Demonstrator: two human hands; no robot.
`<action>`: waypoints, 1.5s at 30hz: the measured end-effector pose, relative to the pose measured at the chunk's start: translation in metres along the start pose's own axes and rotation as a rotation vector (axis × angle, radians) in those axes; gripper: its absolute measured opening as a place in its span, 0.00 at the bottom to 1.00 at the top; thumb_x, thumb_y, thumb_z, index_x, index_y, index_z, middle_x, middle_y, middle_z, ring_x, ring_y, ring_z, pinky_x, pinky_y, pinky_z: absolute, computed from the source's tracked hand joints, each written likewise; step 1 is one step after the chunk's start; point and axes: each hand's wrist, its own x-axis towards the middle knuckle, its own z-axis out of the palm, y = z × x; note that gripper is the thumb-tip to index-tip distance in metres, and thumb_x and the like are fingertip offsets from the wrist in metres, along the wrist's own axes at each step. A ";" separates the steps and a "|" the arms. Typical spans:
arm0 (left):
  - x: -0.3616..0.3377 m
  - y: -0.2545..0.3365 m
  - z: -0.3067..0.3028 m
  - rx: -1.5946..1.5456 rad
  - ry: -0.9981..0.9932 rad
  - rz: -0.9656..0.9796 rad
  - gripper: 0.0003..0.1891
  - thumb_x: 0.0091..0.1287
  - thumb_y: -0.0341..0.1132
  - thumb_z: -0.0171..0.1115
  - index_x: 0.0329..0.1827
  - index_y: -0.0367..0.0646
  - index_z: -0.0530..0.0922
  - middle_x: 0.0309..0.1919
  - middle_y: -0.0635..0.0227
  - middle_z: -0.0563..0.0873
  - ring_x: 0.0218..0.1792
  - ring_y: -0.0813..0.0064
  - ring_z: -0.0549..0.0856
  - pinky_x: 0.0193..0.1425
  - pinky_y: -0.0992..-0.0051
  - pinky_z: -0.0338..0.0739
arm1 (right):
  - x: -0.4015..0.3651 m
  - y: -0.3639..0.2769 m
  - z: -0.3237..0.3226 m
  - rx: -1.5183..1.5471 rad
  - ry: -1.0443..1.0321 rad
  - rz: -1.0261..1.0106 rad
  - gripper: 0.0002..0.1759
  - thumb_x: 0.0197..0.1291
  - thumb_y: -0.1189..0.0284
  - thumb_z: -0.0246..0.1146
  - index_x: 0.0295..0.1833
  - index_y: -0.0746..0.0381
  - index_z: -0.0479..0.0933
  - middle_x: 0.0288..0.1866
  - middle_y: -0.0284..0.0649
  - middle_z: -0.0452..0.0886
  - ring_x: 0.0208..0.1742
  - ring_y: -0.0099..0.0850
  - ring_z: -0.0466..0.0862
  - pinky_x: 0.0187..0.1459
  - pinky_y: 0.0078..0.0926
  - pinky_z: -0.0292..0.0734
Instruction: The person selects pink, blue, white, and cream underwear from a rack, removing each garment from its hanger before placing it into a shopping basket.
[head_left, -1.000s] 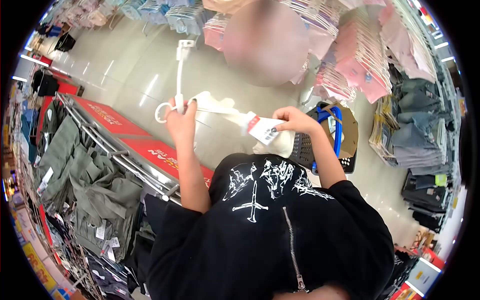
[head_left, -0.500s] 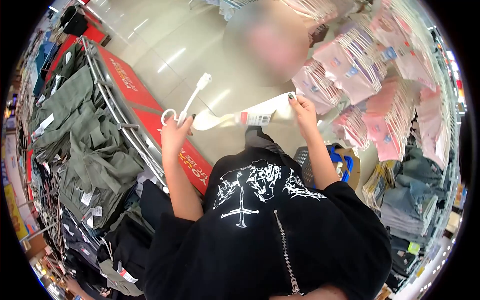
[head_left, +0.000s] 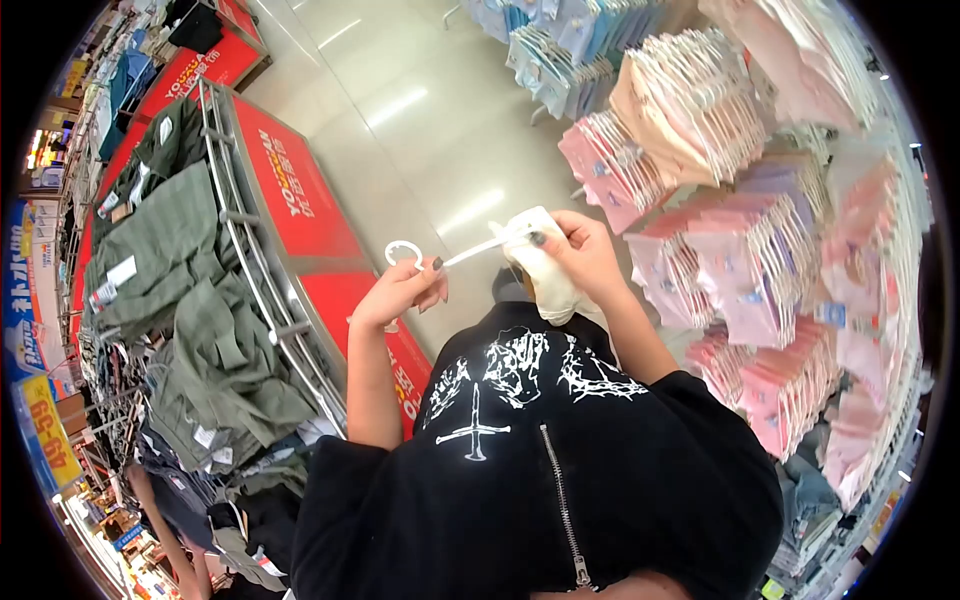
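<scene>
A white plastic hanger (head_left: 475, 252) slants between my two hands. My left hand (head_left: 400, 292) pinches it near its round hook end, with the ring standing above my fingers. My right hand (head_left: 582, 255) is closed on a cream garment (head_left: 552, 290) at the hanger's other end, the thumb pressed over the cloth. The garment hangs bunched below my right hand, in front of my black shirt (head_left: 530, 450). Where exactly the cloth meets the hanger is hard to make out.
Green folded trousers (head_left: 230, 360) lie on a metal-railed display with red panels (head_left: 285, 180) at left. Pink garments on hangers (head_left: 740, 270) fill racks at right, blue ones (head_left: 560, 70) further up. Tiled floor (head_left: 390, 120) runs between. Another person's arm (head_left: 165, 530) shows at lower left.
The cream garment, earlier stretched out with its tag showing, is now bunched below my right hand. My right hand has moved left and down, my left hand slightly right; the view has shifted.
</scene>
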 end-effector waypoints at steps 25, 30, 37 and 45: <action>0.161 0.136 -0.283 -0.212 0.727 0.399 0.09 0.59 0.28 0.56 0.40 0.34 0.78 0.35 0.64 0.82 0.38 0.78 0.80 0.44 0.79 0.73 | 0.408 -0.045 0.165 -0.591 -0.262 -0.128 0.11 0.43 0.69 0.67 0.29 0.66 0.78 0.23 0.36 0.78 0.24 0.18 0.75 0.27 0.19 0.69; 0.172 0.161 -0.365 -0.109 0.834 0.490 0.06 0.57 0.26 0.57 0.36 0.35 0.77 0.32 0.66 0.81 0.34 0.77 0.80 0.40 0.79 0.73 | 0.487 -0.037 0.211 -0.458 -0.316 -0.110 0.11 0.43 0.70 0.67 0.30 0.66 0.78 0.24 0.35 0.79 0.26 0.18 0.75 0.29 0.17 0.70; 0.210 0.168 -0.438 -0.144 1.015 0.513 0.05 0.62 0.29 0.51 0.35 0.37 0.73 0.28 0.66 0.79 0.30 0.78 0.78 0.35 0.80 0.72 | 0.562 -0.046 0.241 -0.251 -0.466 -0.004 0.08 0.50 0.77 0.63 0.37 0.68 0.76 0.30 0.33 0.78 0.31 0.16 0.75 0.32 0.14 0.70; 0.277 0.222 -0.534 -0.047 1.104 0.323 0.12 0.66 0.33 0.44 0.30 0.37 0.74 0.21 0.66 0.78 0.25 0.79 0.77 0.30 0.78 0.70 | 0.687 -0.071 0.253 -0.123 -0.445 0.127 0.09 0.54 0.75 0.59 0.40 0.68 0.76 0.33 0.35 0.80 0.33 0.18 0.77 0.34 0.15 0.72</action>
